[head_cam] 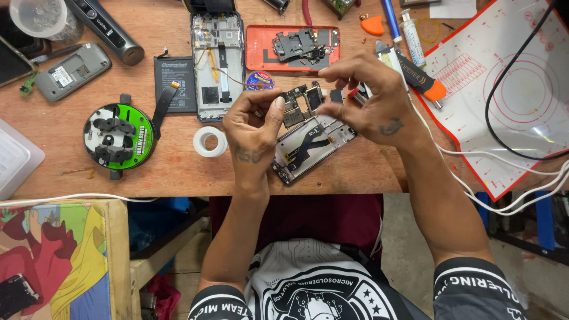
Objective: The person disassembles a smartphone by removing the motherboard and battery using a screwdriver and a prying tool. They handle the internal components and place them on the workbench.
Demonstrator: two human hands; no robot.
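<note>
Sitting on the brown table [178,172] is an open phone frame [311,145]. Above it, the left hand [252,127] pinches a small circuit board [301,104], and the right hand [367,98] pinches a thin tool [354,95] beside it.

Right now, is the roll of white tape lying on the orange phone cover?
No, the white tape roll lies on the bare wooden table, apart from the orange cover.

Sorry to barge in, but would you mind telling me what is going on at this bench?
A person is holding a small phone circuit board between both hands above the wooden bench. The left hand pinches one end; the right hand holds the other end. Directly below lies an opened phone frame. Further back lie another opened phone, a loose battery and an orange back cover.
</note>
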